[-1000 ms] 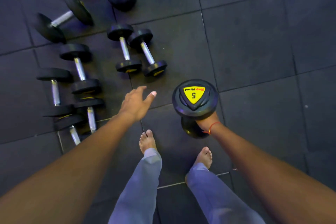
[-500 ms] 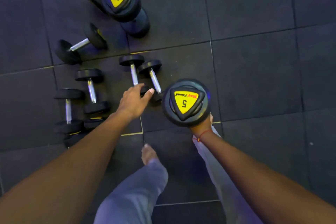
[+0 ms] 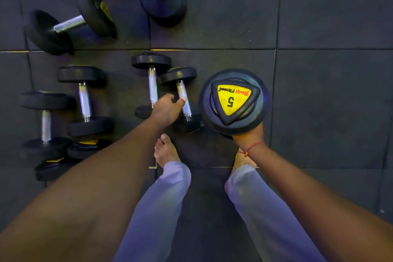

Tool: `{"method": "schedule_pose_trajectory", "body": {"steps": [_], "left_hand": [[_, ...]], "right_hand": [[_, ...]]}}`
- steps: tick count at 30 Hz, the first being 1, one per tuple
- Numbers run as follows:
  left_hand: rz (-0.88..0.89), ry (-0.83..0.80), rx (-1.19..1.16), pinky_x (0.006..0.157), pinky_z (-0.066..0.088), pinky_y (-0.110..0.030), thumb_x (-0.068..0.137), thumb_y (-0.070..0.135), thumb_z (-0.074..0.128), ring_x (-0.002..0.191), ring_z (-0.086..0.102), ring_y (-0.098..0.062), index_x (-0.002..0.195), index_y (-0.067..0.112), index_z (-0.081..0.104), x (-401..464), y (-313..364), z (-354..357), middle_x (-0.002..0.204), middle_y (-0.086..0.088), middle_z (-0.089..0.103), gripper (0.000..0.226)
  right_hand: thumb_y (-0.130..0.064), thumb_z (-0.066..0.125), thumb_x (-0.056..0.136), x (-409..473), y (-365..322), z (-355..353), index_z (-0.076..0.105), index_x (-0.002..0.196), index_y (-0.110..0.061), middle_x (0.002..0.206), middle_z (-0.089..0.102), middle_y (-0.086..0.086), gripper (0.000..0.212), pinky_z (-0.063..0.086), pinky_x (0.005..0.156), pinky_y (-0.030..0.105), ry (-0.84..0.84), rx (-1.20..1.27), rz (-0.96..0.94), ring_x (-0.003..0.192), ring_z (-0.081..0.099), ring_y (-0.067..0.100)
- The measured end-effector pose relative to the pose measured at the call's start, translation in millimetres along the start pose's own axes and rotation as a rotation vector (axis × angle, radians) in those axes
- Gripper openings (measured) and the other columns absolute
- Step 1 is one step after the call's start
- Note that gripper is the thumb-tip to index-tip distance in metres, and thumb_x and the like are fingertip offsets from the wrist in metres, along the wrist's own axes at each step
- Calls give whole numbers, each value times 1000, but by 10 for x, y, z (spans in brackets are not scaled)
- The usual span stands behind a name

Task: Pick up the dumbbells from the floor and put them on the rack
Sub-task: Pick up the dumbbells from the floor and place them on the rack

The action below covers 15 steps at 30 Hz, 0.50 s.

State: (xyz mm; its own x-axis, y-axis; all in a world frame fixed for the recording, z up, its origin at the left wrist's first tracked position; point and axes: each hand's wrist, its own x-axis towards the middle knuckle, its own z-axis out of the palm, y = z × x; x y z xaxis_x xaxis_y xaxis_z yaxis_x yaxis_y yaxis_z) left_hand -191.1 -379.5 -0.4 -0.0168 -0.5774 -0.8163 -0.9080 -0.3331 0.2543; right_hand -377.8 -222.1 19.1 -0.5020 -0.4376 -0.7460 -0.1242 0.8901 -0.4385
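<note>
Dumbbells lie scattered over the dark rubber floor tiles (image 3: 319, 102) ahead of me, and one is already up in my right hand (image 3: 247, 135). That black round-headed dumbbell with the yellow triangular "5" plate (image 3: 234, 101) stands on end, its top head facing the camera and hiding most of my grip; only the wrist with its red thread bracelet (image 3: 249, 149) shows, fingers wrapped on the handle beneath. My left hand (image 3: 168, 108) reaches down over a small black dumbbell with a chrome handle (image 3: 184, 100) lying on the floor just left of the held one; thumb and fingers curve around the bar, though I cannot tell whether they have closed on it. A twin dumbbell (image 3: 152, 83) lies touching it on the left. Further left sit more chrome-handled pairs (image 3: 84, 100), and a larger dumbbell (image 3: 70, 23) rests tilted near the top. Bare feet (image 3: 164, 151) in pale trousers stand between my arms.
</note>
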Motion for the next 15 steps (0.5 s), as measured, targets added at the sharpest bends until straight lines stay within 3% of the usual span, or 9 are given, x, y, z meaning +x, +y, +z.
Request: {"method": "schedule_pose_trajectory", "body": {"steps": [5, 7, 9, 12, 15], "left_hand": [[-187, -10, -360, 91, 48, -40, 86, 50, 61, 107, 61, -37, 111, -1, 62, 524, 84, 355, 114, -24, 64, 56], [-237, -29, -535, 93, 51, -37, 82, 43, 69, 102, 64, -30, 114, 5, 61, 700, 134, 485, 110, -14, 66, 50], [-299, -43, -676, 92, 54, -43, 72, 37, 76, 97, 67, -29, 113, 7, 59, 883, 114, 599, 109, -12, 68, 54], [-343, -11, -674, 84, 59, -45, 74, 17, 78, 84, 70, -28, 103, 4, 64, 1000, 56, 703, 103, -18, 71, 35], [-255, 103, -501, 85, 56, -35, 74, 28, 81, 88, 67, -23, 102, 9, 69, 824, 63, 673, 99, -8, 70, 36]], "right_hand": [[5, 54, 90, 280, -172, 158, 46, 129, 8, 134, 51, 17, 40, 25, 83, -11, 9, 69, -176, 119, 45, 15], [4, 56, 89, 419, -126, 231, 48, 127, 6, 131, 53, 14, 39, 23, 82, -12, 21, 106, -208, 116, 46, 12], [2, 56, 90, 505, -86, 284, 48, 128, 4, 131, 54, 10, 39, 25, 84, -10, 11, 142, -224, 114, 47, 7], [-6, 57, 91, 587, -62, 294, 49, 128, 1, 123, 52, 1, 39, 22, 85, -10, 5, 106, -262, 106, 43, -5], [-16, 53, 90, 606, -98, 239, 48, 128, 1, 125, 53, 5, 43, 26, 94, -3, -29, 141, -256, 107, 46, -2]]}}
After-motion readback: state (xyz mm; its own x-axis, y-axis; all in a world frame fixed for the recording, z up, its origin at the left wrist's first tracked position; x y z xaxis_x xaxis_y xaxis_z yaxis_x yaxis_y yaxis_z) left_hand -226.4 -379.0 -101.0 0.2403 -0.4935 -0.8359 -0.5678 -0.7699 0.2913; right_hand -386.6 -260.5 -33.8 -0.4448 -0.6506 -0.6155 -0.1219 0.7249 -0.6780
